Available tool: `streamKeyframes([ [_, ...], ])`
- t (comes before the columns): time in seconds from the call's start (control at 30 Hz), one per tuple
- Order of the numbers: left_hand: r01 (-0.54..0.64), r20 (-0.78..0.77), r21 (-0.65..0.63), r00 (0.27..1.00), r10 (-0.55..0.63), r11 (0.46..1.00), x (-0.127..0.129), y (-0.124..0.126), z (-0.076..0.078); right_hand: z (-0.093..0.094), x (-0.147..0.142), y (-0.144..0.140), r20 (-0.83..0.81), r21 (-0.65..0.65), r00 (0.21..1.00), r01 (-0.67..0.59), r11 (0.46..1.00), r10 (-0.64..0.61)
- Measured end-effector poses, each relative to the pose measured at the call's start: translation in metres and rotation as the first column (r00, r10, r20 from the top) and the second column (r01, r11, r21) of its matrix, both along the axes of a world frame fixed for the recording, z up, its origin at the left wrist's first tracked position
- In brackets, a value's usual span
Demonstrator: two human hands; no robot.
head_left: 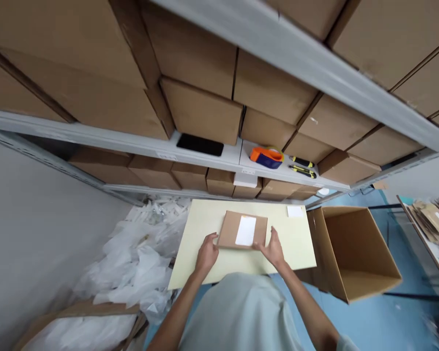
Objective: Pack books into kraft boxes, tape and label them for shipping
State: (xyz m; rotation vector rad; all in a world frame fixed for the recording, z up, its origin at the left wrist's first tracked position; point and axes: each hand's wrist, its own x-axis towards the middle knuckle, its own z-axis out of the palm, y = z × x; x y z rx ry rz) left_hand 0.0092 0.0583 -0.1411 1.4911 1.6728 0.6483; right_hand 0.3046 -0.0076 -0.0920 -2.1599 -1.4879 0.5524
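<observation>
A small flat cardboard box with a white label on top lies on the pale yellow tabletop. My left hand is at the box's lower left corner, its fingers slightly bent and not wrapped round anything. On the other side, my right hand has its thumb at the lower right corner and its fingers spread apart, pointing forward. Whether either hand presses on the box is hard to make out. A small white paper lies at the table's far right corner.
Shelves of cardboard boxes rise behind the table. On the shelf ledge lie a black phone-like slab, a tape dispenser and utility knives. A big open carton stands right; plastic wrap heaps left.
</observation>
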Motion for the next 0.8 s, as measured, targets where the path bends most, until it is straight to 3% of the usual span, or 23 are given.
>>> streamKeyframes([
  [0.03, -0.023, 0.012, 0.053, 1.000, 0.023, 0.998, 0.003, 0.008, 0.011, 0.019, 0.007, 0.028, 0.067, 0.115, 0.997, -0.037, 0.993, 0.029],
  [0.1, -0.057, 0.059, 0.194, 0.997, 0.046, 0.979, 0.016, 0.031, 0.044, 0.068, 0.018, 0.098, 0.198, 0.335, 0.974, -0.172, 0.926, 0.109],
  [0.2, -0.062, 0.134, 0.456, 0.991, 0.001, 0.888, 0.050, 0.075, 0.120, 0.151, 0.023, 0.202, 0.398, 0.438, 0.896, -0.373, 0.818, 0.196],
  [0.27, -0.063, 0.145, 0.583, 0.989, -0.027, 0.810, 0.078, 0.100, 0.177, 0.193, 0.020, 0.251, 0.499, 0.310, 0.838, -0.411, 0.857, 0.222],
  [0.33, -0.068, 0.146, 0.659, 0.989, -0.038, 0.749, 0.105, 0.114, 0.226, 0.217, 0.016, 0.279, 0.547, 0.101, 0.789, -0.394, 0.914, 0.279],
  [0.43, -0.087, 0.142, 0.706, 0.990, -0.020, 0.703, 0.144, 0.116, 0.269, 0.229, 0.017, 0.297, 0.537, -0.084, 0.741, -0.427, 0.900, 0.402],
  [0.53, -0.101, 0.131, 0.677, 0.991, 0.016, 0.729, 0.179, 0.099, 0.275, 0.233, 0.029, 0.303, 0.496, -0.106, 0.720, -0.505, 0.857, 0.486],
  [0.67, -0.161, 0.161, 0.580, 0.984, 0.082, 0.799, 0.217, 0.056, 0.249, 0.230, 0.046, 0.296, 0.443, -0.104, 0.711, -0.565, 0.818, 0.547],
  [0.73, -0.246, 0.217, 0.536, 0.965, 0.150, 0.808, 0.229, 0.028, 0.232, 0.215, 0.053, 0.272, 0.320, 0.023, 0.761, -0.601, 0.799, 0.564],
  [0.8, -0.363, 0.289, 0.496, 0.926, 0.244, 0.789, 0.236, -0.002, 0.215, 0.191, 0.058, 0.232, -0.005, 0.234, 0.786, -0.601, 0.765, 0.619],
])
